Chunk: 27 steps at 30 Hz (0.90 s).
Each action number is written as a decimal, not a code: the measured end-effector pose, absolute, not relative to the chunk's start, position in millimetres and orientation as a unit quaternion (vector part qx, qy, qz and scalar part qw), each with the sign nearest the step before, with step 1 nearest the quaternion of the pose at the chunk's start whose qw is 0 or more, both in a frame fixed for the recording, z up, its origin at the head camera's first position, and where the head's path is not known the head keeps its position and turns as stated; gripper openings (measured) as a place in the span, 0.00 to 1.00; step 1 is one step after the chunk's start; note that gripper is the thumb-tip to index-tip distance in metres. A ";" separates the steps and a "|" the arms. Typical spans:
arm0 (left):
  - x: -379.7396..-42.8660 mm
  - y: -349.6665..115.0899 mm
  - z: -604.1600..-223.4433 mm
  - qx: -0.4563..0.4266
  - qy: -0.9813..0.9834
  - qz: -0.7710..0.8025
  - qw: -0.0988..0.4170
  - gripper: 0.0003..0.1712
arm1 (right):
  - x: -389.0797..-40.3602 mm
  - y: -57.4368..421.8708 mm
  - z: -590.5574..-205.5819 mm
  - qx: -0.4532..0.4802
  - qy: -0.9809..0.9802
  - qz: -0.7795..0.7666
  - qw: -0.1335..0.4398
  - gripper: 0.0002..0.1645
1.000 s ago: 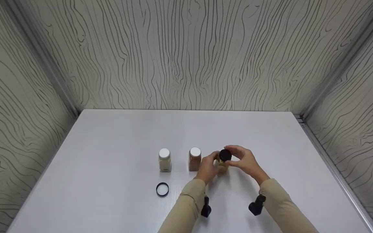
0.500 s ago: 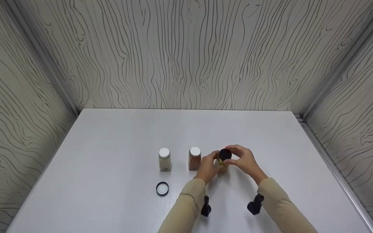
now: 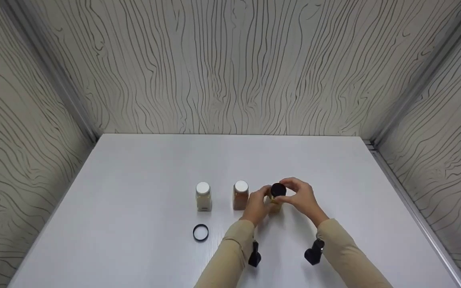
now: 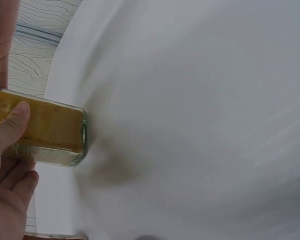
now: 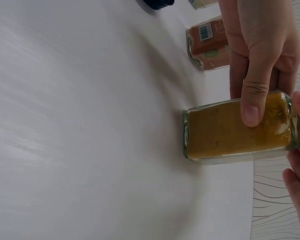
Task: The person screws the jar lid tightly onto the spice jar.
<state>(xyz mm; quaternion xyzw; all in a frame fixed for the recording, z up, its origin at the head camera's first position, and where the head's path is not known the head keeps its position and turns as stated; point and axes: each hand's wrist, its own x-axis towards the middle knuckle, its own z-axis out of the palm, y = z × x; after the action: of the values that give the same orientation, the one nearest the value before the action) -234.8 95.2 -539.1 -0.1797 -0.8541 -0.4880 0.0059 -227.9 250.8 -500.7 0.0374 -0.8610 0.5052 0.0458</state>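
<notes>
A square glass spice jar [image 5: 225, 131] of yellow-brown powder stands upright on the table, topped by a black lid [image 3: 278, 190]. My left hand [image 3: 257, 207] grips the jar's body from the left, its thumb flat along one glass face in the right wrist view. Around the black lid, the thumb and fingers of my right hand [image 3: 300, 199] pinch from the right. Just left of my left hand stands a jar of reddish-brown powder [image 3: 240, 200] with a white top. Further left is a jar of pale powder [image 3: 204, 202], also white on top.
A black ring-shaped lid with a white inside [image 3: 201, 240] lies on the white table [image 3: 134, 192], in front of the pale jar. Wood-patterned panels [image 3: 230, 72] rise behind the table and at both sides.
My right hand has turned slightly at the black lid, its wrist shifting a little to the left. The left hand keeps its grip on the jar, and the other jars stay put.
</notes>
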 end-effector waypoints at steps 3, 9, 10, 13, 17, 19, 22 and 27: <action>-235.9 96.0 -539.0 -0.175 -0.856 -0.486 0.004 0.24 | -227.3 248.1 -499.2 0.029 -0.864 0.500 0.058 0.27; -235.7 97.4 -538.8 -0.162 -0.858 -0.488 -0.010 0.24 | -225.6 244.7 -500.8 0.020 -0.872 0.481 0.083 0.26; -235.6 97.6 -539.0 -0.160 -0.858 -0.488 -0.012 0.24 | -225.6 244.5 -501.2 0.019 -0.873 0.479 0.085 0.26; -235.7 98.1 -539.9 -0.155 -0.858 -0.489 -0.018 0.25 | -225.4 243.6 -501.7 0.014 -0.877 0.472 0.090 0.25; -236.5 98.3 -540.6 -0.154 -0.859 -0.488 -0.018 0.25 | -225.8 243.2 -503.1 0.011 -0.877 0.470 0.099 0.25; -236.7 98.1 -540.9 -0.157 -0.858 -0.489 -0.013 0.24 | -225.8 243.2 -503.6 0.012 -0.877 0.469 0.100 0.25; -236.2 97.4 -540.7 -0.158 -0.857 -0.490 -0.011 0.24 | -225.2 243.4 -504.5 0.012 -0.877 0.470 0.099 0.25; -234.4 95.7 -539.3 -0.173 -0.853 -0.492 0.006 0.24 | -224.5 243.6 -506.5 0.010 -0.868 0.488 0.094 0.26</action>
<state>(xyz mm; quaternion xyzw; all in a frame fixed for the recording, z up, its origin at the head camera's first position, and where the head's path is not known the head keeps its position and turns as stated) -234.4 95.7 -539.3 -0.1729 -0.8531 -0.4923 0.0057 -224.5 243.6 -506.5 0.0099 -0.8676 0.4882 0.0937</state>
